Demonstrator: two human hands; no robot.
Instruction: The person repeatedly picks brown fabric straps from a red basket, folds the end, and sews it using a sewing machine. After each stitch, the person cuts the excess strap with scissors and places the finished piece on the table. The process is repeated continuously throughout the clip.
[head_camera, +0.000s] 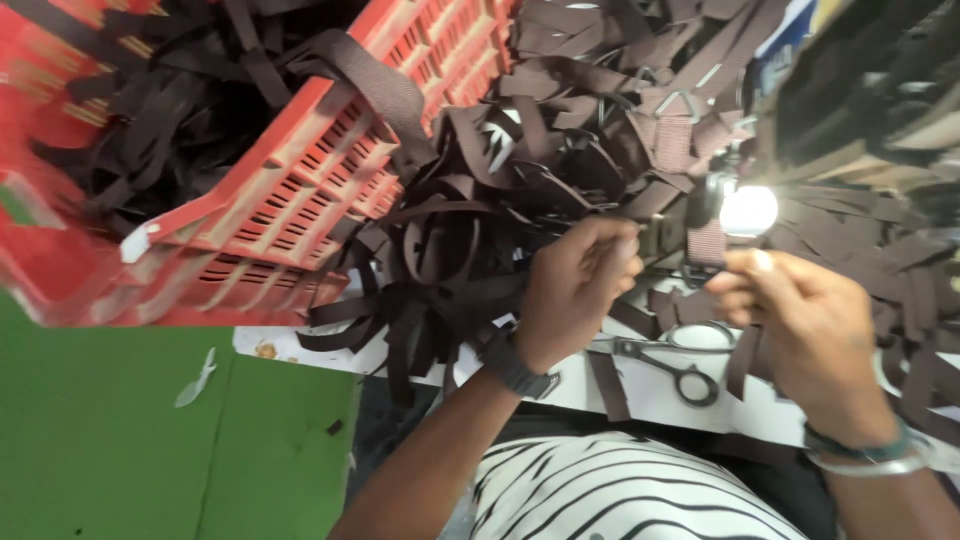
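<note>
Up close, a person in a black-and-white striped top works over a white surface (655, 392) heaped with dark brown webbing straps (470, 250). The left hand (575, 290) has its fingers closed, pinching a short brown strap piece (708, 240) that stretches across to the right hand (810, 320). The right hand's fingers are also closed on that same piece, thumb and forefinger gripping near its end. The strap is held in the air between both hands, just below a small bright lamp (748, 210) whose glare washes out the detail around it. A black watch band circles the left wrist and a silver bangle the right.

Directly beneath the hands, a pair of scissors (665, 362) lies flat on the surface, close to its near edge. A red plastic crate (330, 180), tipped at an angle, spills more straps onto the pile. Green flooring (120, 440) shows below.

Several things could go wrong, in my judgement. The lamp sits very near the fingertips, so glare may hide the strap's end. Loose straps hanging over the edge could snag a wrist and drag the scissors down. The tilted crate may shed more webbing into the working space.
</note>
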